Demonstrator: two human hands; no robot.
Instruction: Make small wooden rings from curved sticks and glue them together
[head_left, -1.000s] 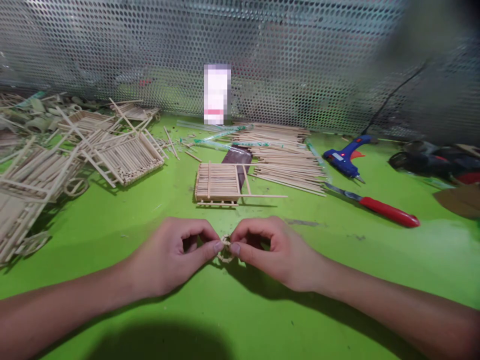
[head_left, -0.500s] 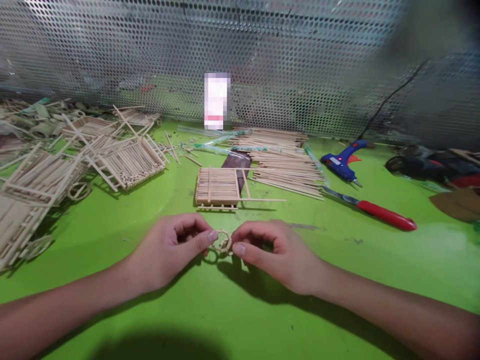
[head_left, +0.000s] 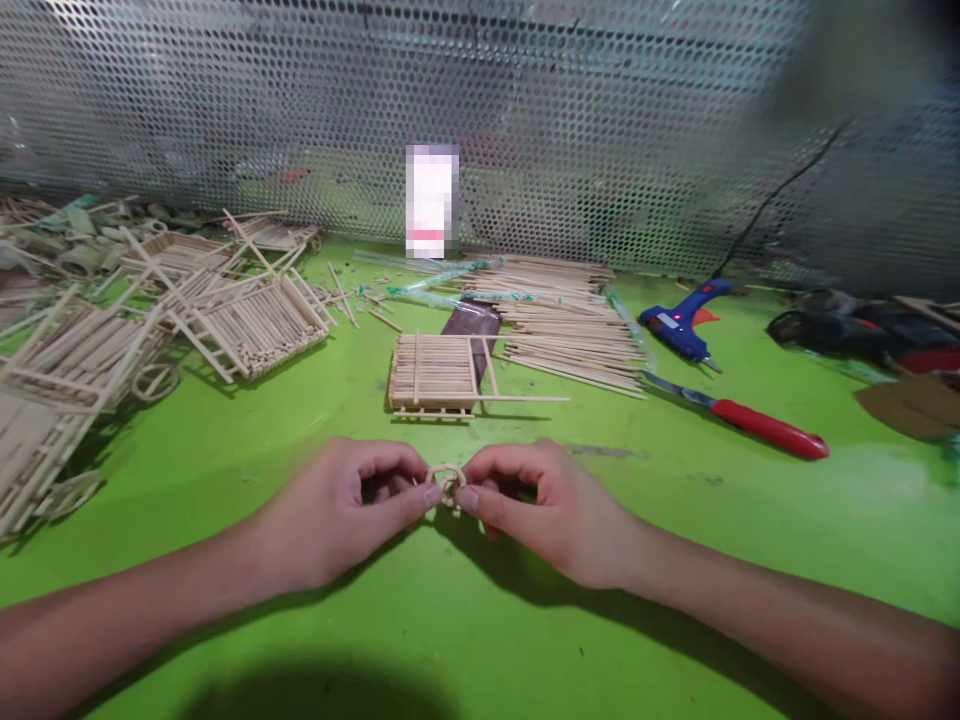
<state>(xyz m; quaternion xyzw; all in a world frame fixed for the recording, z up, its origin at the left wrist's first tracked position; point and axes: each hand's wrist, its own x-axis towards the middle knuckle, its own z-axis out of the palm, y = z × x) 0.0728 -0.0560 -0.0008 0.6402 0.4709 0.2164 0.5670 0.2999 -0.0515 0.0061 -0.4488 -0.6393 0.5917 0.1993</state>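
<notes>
Between my two hands is a small pale wooden wheel, with a ring-like rim and short pieces inside it. My left hand pinches its left side between thumb and forefinger. On the right side, my right hand pinches it the same way. The fingertips hide parts of the rim, and the inner pieces are too small to make out fully. Just beyond the hands lies a small cart body made of thin sticks, its two long shafts pointing right.
Several stick carts are heaped at the left. Loose thin sticks lie behind the cart body. At the right are a blue glue gun and a red-handled knife. A perforated metal screen closes off the back, with a blurred phone-like rectangle before it.
Both hands have drawn slightly closer together around the wheel. The wheel has turned a little, with its rim now arching above the fingertips. The other things stay where they were.
</notes>
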